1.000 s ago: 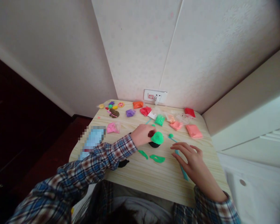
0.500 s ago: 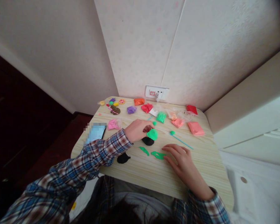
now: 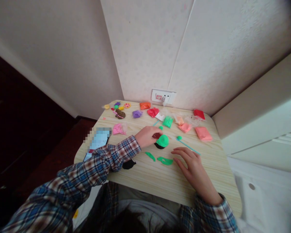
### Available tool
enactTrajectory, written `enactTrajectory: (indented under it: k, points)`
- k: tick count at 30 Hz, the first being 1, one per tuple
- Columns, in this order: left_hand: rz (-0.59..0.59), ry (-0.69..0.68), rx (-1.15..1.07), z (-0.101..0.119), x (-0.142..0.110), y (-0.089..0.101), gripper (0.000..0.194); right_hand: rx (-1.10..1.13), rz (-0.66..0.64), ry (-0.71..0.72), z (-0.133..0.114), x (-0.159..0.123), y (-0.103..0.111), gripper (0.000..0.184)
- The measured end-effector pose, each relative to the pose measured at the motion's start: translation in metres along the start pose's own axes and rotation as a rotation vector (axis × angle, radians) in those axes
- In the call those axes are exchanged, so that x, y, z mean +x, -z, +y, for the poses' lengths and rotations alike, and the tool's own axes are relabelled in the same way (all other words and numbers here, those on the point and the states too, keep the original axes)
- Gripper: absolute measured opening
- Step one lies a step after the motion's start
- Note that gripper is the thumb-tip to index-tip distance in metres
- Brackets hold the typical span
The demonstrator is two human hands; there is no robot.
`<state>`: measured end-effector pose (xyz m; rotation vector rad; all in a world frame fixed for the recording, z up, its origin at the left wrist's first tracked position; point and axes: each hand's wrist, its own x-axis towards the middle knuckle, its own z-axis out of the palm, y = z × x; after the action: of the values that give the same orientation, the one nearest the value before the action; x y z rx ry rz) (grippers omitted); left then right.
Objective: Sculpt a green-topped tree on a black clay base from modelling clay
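My left hand (image 3: 146, 136) is closed on the far left side of a small clay piece. This piece has a rounded green clay top (image 3: 163, 141) over a black base (image 3: 160, 146); my fingertips are partly hidden behind it. Nearer to me lie a thin green clay strip (image 3: 150, 156) and a wider flat green clay scrap (image 3: 168, 161) with a gap in it. My right hand (image 3: 190, 161) hovers just right of that scrap, fingers apart and holding nothing. A flat black clay lump (image 3: 129, 164) is partly covered by my left sleeve.
A blue stick (image 3: 189, 146) lies by a green clay ball (image 3: 179, 138). Bags of coloured clay, including green (image 3: 168, 122) and pink (image 3: 119, 129), line the back of the table (image 3: 208, 174). A phone (image 3: 98, 142) and small clay figures (image 3: 120, 113) are at left.
My left hand has shifted right with the green-topped clay piece. My right hand has drawn slightly right, away from the flat green scrap.
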<state>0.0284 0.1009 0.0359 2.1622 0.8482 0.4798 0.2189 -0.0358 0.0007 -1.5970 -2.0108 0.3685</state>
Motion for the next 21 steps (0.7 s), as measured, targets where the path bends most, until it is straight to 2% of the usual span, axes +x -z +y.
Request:
enactTrajectory:
  k: [3, 6, 10, 14, 21]
  points:
    - [-0.027, 0.002, -0.019, -0.007, 0.001, -0.004, 0.025, -0.006, 0.025, 0.003, -0.001, 0.001, -0.001, 0.024]
    - [-0.033, -0.004, -0.032, -0.009, 0.000, -0.004, 0.022, -0.048, 0.081, 0.013, -0.009, 0.009, -0.001, 0.036]
    - [-0.042, -0.016, -0.048, -0.008, 0.000, -0.003, 0.019, -0.113, 0.149, 0.100, -0.023, 0.029, -0.002, 0.049]
    - [-0.034, -0.020, -0.048, -0.009, -0.001, -0.004, 0.021, -0.150, 0.140, 0.168, -0.029, 0.046, -0.005, 0.043]
    - [-0.017, -0.020, -0.048, -0.005, -0.007, 0.002, 0.022, -0.116, 0.105, 0.184, -0.023, 0.054, -0.006, 0.029]
